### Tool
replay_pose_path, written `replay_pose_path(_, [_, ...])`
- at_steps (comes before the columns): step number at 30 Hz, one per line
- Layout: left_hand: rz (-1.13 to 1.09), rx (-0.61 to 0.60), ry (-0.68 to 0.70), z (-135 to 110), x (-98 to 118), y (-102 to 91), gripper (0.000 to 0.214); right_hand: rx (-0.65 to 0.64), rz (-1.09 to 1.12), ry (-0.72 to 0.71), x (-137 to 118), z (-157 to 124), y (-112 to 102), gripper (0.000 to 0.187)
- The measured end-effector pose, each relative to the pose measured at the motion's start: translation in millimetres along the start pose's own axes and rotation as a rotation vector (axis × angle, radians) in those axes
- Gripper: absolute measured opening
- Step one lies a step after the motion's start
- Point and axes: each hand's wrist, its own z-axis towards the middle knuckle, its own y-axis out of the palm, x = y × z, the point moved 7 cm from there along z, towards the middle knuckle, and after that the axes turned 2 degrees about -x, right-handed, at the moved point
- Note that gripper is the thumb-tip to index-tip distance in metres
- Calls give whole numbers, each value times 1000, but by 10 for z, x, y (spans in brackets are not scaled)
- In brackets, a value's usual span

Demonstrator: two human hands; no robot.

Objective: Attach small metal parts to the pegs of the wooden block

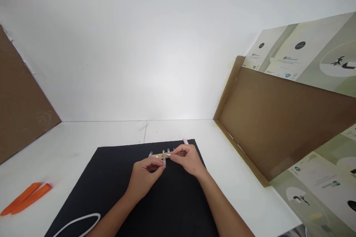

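A short light-brown wooden stick (159,156) lies or is held over the black mat (172,200), with several small clear curved pieces (150,154) along it that look like false nail tips. My left hand (145,174) is closed in a pinch at the stick's near side, thumb and forefinger on one clear piece (164,162). At the stick's right end, my right hand (187,158) pinches with thumb and forefinger. A small shiny spot shows at those fingertips, too small to name. The right fingers hide that end of the stick.
A pale pink object (185,141) shows behind my right hand at the mat's far edge. Two orange strips (27,199) lie on the white table at left. A white cable loop (80,217) rests near my left forearm. An open cardboard box (278,118) stands at right.
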Motion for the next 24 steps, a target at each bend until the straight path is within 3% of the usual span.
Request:
replay_pose_path(6, [4, -2, 10, 5, 0, -6, 6, -215, 40, 60, -39, -78, 141, 23])
replay_pose_path(9, [-7, -16, 1, 9, -19, 1, 6, -173, 93, 46, -22, -63, 183, 25])
replay_pose_path(14, [-2, -11, -12, 13, -43, 5, 7, 23, -27, 8, 5, 7, -4, 22])
replay_pose_path(17, [-3, -16, -23, 12, -56, 12, 8, -38, -39, 52, -3, -7, -27, 23])
replay_pose_path(21, [-21, -14, -24, 6, -61, 5, 8, -185, 37, 84, -16, -54, 112, 24])
replay_pose_path(24, [-17, -21, -27, 2, -60, 7, 8, -149, 87, 75, 13, -32, 143, 23])
